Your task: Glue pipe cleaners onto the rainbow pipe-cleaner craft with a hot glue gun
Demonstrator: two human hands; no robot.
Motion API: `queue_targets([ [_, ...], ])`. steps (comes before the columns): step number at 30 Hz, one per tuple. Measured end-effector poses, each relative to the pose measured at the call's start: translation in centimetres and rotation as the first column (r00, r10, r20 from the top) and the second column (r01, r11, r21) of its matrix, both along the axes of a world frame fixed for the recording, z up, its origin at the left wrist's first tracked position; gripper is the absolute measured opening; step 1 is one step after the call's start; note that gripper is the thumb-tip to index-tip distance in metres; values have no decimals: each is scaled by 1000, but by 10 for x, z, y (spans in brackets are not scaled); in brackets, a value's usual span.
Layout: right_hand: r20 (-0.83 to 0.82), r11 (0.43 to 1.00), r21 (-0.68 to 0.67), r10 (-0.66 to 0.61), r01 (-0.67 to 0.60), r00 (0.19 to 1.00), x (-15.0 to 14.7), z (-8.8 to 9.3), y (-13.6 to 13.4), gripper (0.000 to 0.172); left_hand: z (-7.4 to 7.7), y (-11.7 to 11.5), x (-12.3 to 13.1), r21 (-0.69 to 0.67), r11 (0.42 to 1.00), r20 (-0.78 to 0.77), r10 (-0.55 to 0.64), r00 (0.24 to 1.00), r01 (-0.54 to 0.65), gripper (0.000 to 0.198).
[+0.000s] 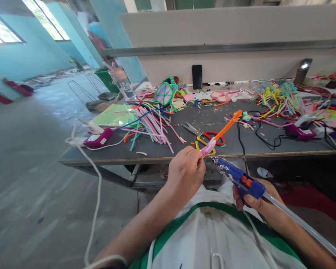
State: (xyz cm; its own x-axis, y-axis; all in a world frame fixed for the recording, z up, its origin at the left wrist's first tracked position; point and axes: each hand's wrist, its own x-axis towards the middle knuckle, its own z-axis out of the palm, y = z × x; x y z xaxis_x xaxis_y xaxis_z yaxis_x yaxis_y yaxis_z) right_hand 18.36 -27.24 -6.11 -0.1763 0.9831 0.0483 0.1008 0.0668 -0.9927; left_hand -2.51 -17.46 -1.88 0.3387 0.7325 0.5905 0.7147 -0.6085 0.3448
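Observation:
My left hand (186, 170) is closed round a pink and orange pipe cleaner piece (226, 127), whose orange end points up and to the right. In my right hand (257, 201) is a blue hot glue gun (236, 175), with a long clear glue stick (299, 224) coming out of its back. The gun's nozzle is close to the pink part, just beside my left fingers; I cannot tell if they touch. Behind the pink part lie scissors (194, 129) with red handles and a yellow-handled pair (201, 142), partly hidden.
Pink pipe cleaners (152, 125) lie in a heap at left, near a green sheet (113, 115) and a purple power adapter block (98, 139). A black phone (197, 77) leans at the back. More coloured pieces (280, 93) and black cables (268, 142) are at right.

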Motion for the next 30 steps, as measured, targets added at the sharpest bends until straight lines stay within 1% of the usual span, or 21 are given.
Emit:
queue_targets([
  [6, 8, 1000, -6, 8, -8, 1000, -1, 1, -1, 34, -1, 0, 0, 3, 1000, 11, 5, 1000, -6, 19],
  [12, 58, 998, -48, 33, -31, 998, -5, 13, 1, 42, -3, -1, 0, 7, 1000, 20, 4, 1000, -4, 17],
  [16, 89, 999, -27, 22, -20, 996, -6, 16, 1, 44, -3, 0, 0, 2, 1000, 18, 5, 1000, -5, 17],
  [20, 104, 1000, 3, 13, -13, 995, -6, 16, 2, 42, -2, 0, 0, -4, 1000, 12, 4, 1000, -4, 16],
  [25, 117, 1000, 1, -3, 3, 993, -7, 16, 3, 37, -2, 0, -1, -13, 1000, 22, -1, 1000, 1, 16],
  [30, 106, 1000, 2, -2, 2, 994, -5, 13, 4, 36, -2, 1, 0, -16, 1000, 10, 6, 1000, -6, 16],
])
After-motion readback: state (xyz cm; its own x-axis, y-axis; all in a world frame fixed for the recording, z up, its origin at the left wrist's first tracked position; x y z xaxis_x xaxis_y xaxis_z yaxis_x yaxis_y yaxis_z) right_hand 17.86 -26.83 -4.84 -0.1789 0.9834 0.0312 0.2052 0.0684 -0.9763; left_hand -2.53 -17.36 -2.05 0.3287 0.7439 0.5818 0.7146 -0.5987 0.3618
